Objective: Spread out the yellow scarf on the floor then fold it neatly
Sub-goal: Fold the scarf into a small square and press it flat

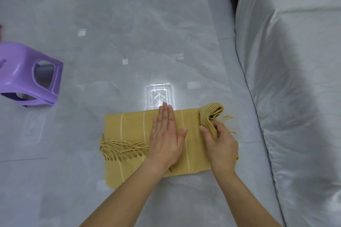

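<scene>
The yellow scarf [129, 131] lies on the glossy grey floor [129, 42], low in the middle of the view, already folded into a flat, several-layered rectangle with thin white stripes [121, 125] running across it. A tasselled fringe [121, 150] lies on top of the scarf's left half, its twisted strands pointing left and reaching the left edge. The left hand [166, 138] rests palm-down on the middle of the scarf, its fingers [166, 114] straight and held together, pointing away from the person, the thumb spread to the right; it presses the cloth flat and grasps nothing. Just to its right, the right hand [221, 143] holds the scarf's right end [212, 114], which is lifted off the floor and doubled over in a thick loop of layers; the thumb lies on the near side of that bunch and the other fingers curl round its far side, so the hand is clenched on the cloth. A few loose fringe strands [227, 118] stick out to the right of the loop. Bright light reflects off the floor just beyond the scarf. A purple plastic stool [27, 72] stands well apart at the left edge. Along the right side runs a white draped cover [286, 61], near the scarf's right end but not touching it.
</scene>
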`<state>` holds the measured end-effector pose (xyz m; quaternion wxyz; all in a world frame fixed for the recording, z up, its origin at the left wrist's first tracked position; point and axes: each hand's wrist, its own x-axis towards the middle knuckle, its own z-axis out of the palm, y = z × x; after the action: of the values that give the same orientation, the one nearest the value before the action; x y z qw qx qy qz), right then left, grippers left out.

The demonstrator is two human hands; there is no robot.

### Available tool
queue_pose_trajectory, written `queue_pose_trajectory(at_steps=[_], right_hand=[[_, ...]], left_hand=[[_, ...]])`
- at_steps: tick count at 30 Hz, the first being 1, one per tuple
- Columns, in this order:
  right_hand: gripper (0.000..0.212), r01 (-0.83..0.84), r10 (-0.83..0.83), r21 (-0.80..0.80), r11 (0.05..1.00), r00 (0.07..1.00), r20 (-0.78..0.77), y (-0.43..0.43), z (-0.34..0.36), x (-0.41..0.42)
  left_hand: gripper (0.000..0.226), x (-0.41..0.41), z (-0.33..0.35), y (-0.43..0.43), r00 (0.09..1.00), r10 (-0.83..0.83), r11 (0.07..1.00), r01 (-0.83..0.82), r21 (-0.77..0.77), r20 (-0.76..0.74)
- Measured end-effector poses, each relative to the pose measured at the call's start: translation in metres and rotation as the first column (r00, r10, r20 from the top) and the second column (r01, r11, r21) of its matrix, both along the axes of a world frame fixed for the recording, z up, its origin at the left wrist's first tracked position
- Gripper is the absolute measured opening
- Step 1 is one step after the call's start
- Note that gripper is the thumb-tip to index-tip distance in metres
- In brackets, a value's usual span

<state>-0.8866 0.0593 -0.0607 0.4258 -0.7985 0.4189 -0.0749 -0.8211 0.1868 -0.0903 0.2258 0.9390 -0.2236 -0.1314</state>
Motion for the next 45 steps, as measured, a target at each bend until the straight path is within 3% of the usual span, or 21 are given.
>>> queue_pose_trajectory(at_steps=[5,8,11,16,23,33,38,41,45], right_hand=[[0.042,0.041,-0.05,0.122,0.992,0.996,0.078,0.021,0.017,0.006],[0.04,0.045,-0.065,0.173,0.984,0.991,0.114,0.04,0.026,0.014],[0.035,0.007,-0.037,0.179,0.984,0.985,0.168,0.064,0.033,0.024],[0.036,-0.063,0.027,0.205,0.977,0.984,0.175,0.109,0.036,0.038],[0.037,-0.194,0.163,0.19,0.962,0.973,0.164,0.165,0.04,0.046],[0.038,-0.262,0.246,0.18,0.948,0.964,0.103,0.212,0.021,0.062],[0.048,-0.304,0.294,0.4,0.865,0.952,0.087,0.223,-0.017,0.061],[0.063,-0.484,0.472,0.388,0.784,0.872,0.133,0.222,-0.029,0.055],[0.082,-0.81,0.805,0.078,0.581,0.586,0.09,0.234,-0.044,0.044]], left_hand=[[0.074,-0.008,0.001,0.016,0.988,0.135,0.986,-0.141,-0.085,-0.077],[0.078,-0.006,0.003,0.031,0.987,0.137,0.987,-0.143,-0.077,-0.078],[0.077,-0.001,0.009,0.046,0.986,0.151,0.982,-0.157,-0.103,-0.069],[0.071,0.021,0.024,0.078,0.937,0.322,0.923,-0.342,-0.175,-0.131],[0.082,0.034,0.004,0.135,0.951,0.283,0.959,-0.278,0.053,-0.123],[0.069,0.047,0.005,0.181,0.946,0.315,0.946,-0.319,-0.057,-0.073],[0.068,0.046,-0.001,0.208,0.927,0.353,0.933,-0.359,-0.028,-0.129],[0.066,0.045,-0.001,0.216,0.961,0.259,0.963,-0.265,-0.054,-0.099],[0.064,0.046,0.009,0.204,0.993,0.055,0.983,-0.072,-0.169,-0.103]])
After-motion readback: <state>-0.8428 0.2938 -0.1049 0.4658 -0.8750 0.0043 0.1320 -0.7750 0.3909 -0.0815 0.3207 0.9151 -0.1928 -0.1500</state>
